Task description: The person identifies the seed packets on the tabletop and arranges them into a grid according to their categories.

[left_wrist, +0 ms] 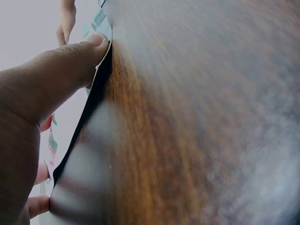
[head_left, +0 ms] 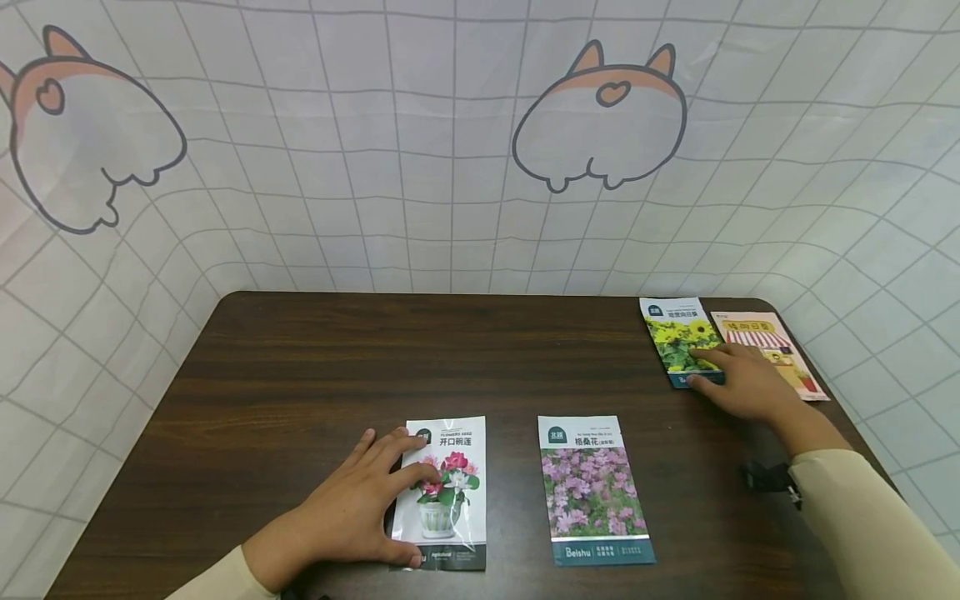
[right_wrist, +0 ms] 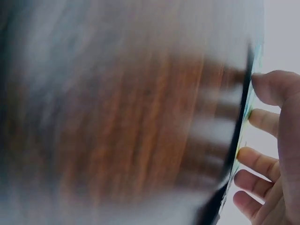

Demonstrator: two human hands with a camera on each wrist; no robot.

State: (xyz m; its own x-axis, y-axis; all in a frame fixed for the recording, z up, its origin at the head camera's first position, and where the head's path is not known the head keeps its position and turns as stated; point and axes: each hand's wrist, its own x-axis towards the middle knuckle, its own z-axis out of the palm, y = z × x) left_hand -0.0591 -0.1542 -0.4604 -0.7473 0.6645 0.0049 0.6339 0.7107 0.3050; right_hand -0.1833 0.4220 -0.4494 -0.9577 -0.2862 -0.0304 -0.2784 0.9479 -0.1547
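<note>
My left hand rests on the left side of a white seed packet printed with pink and white flowers in a pot. Its thumb lies on the packet's lower edge, and the fingers spread over the upper part. At the far right, my right hand touches a sunflower seed packet with its fingertips, lying flat on the table. Part of the hand covers a pink seed packet beside it. A seed packet with purple flowers lies between the two hands, untouched.
The dark wooden table has rounded back corners. Behind and around it hangs a white grid-patterned cloth with cartoon animal prints. A black band is at my right wrist.
</note>
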